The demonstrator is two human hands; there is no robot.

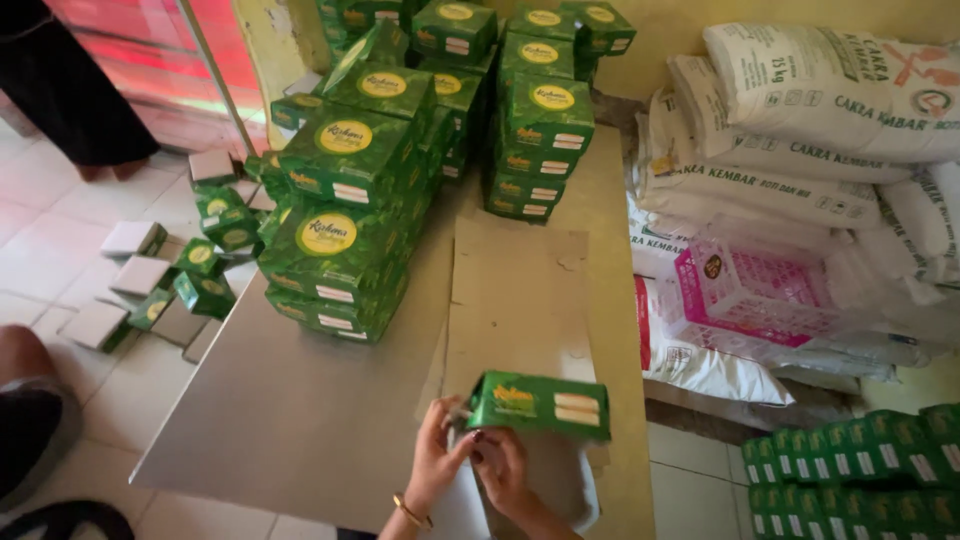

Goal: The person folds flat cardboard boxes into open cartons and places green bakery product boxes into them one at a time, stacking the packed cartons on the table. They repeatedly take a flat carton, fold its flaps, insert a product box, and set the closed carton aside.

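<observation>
A green cardboard box (pixel 540 403) with a yellow round label stands on its edge near the table's front edge. My left hand (pixel 437 455), with a gold bracelet on the wrist, grips its left end. My right hand (pixel 500 462) sits just beside it, fingers at the same left end under the box. Below my hands lies something white, partly hidden. Tall stacks of matching green boxes (pixel 345 220) fill the far half of the grey table (pixel 290 400).
A flat brown cardboard sheet (pixel 515 300) lies on the table. White flour sacks (pixel 800 120) and a pink crate (pixel 760 290) pile up at right. More green boxes (pixel 860 470) sit low right; loose boxes (pixel 190 270) lie on the tiled floor left. A person's leg (pixel 30 400) is at left.
</observation>
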